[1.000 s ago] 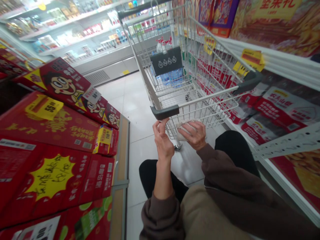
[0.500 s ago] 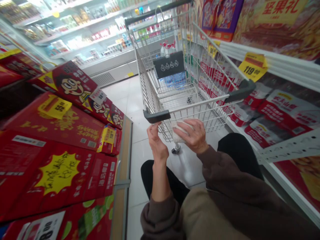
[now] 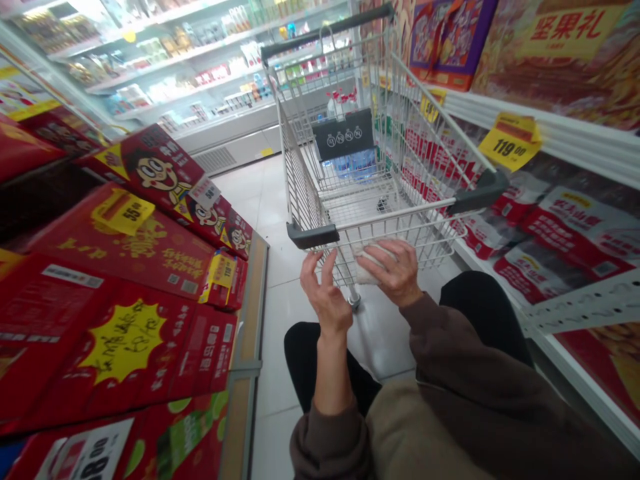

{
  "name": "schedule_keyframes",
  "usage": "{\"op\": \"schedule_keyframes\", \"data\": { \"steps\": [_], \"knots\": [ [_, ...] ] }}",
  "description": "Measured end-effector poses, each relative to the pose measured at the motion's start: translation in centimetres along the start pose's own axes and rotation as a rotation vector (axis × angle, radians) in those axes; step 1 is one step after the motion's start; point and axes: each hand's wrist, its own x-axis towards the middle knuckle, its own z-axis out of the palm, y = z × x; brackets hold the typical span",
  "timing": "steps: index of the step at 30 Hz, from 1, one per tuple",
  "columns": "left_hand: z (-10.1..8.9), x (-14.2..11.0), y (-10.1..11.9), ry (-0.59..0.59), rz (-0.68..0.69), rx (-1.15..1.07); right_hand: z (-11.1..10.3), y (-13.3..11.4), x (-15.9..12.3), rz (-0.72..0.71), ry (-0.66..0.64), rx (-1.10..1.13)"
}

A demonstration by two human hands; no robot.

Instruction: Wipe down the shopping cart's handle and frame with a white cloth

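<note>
White wad [image 3: 367, 263] held to cart [image 3: 345, 187] basket by right hand [image 3: 393, 273]; left hand [image 3: 325, 297] open.
Right fingers are curled over the wad, which is partly hidden, its material hard to make out. Left fingers are spread just below the handle [image 3: 306, 235]. Red boxes [image 3: 125, 347] are stacked left; tag [image 3: 510, 141] reading 119.00 is seen right.
</note>
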Motion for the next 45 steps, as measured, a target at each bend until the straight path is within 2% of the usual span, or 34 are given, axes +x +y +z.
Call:
{"op": "schedule_keyframes", "data": {
  "steps": [3,5,8,11,16,19,23,26,29,32,35,41,45],
  "knots": [
    [0.3,0.3,0.5,-0.137,0.068,0.08,-0.1,0.3,-0.8,0.01,-0.065,0.041],
    [0.3,0.5,0.6,-0.178,0.067,0.13,-0.5,0.7,-0.7,0.022,-0.083,0.065],
    [0.4,0.7,0.6,-0.2,0.051,0.178,-1.1,1.4,-0.1,0.054,-0.029,0.038],
    [0.7,0.6,0.7,-0.183,0.021,0.213,-1.0,1.8,-0.3,0.044,-0.004,0.004],
    [1.3,0.6,1.1,-0.099,-0.05,0.237,-1.2,1.8,-1.2,0.0,-0.12,0.03],
    [1.9,1.0,1.9,-0.029,0.009,0.184,-1.5,2.1,-0.6,0.021,-0.072,0.021],
    [3.1,1.4,3.0,-0.113,0.127,0.178,-0.9,2.5,-0.9,0.063,0.007,-0.014],
    [3.6,1.4,3.1,-0.16,0.107,0.204,-0.6,2.5,-2.0,0.048,-0.052,0.006],
    [3.6,1.5,2.9,-0.175,0.099,0.201,-1.5,2.8,-1.8,0.059,-0.107,0.055],
    [3.4,1.5,2.8,-0.178,0.068,0.21,-2.3,3.5,-0.7,0.097,-0.064,0.038],
    [3.4,1.6,2.8,-0.173,0.026,0.225,-2.2,4.0,-0.6,0.105,-0.031,0.005],
    [3.3,1.8,3.2,-0.146,-0.037,0.232,-2.5,4.0,-1.5,0.079,-0.114,0.057],
    [3.6,1.8,3.9,-0.083,-0.022,0.208,-3.2,4.8,-0.7,0.117,-0.023,0.013]
  ]
}}
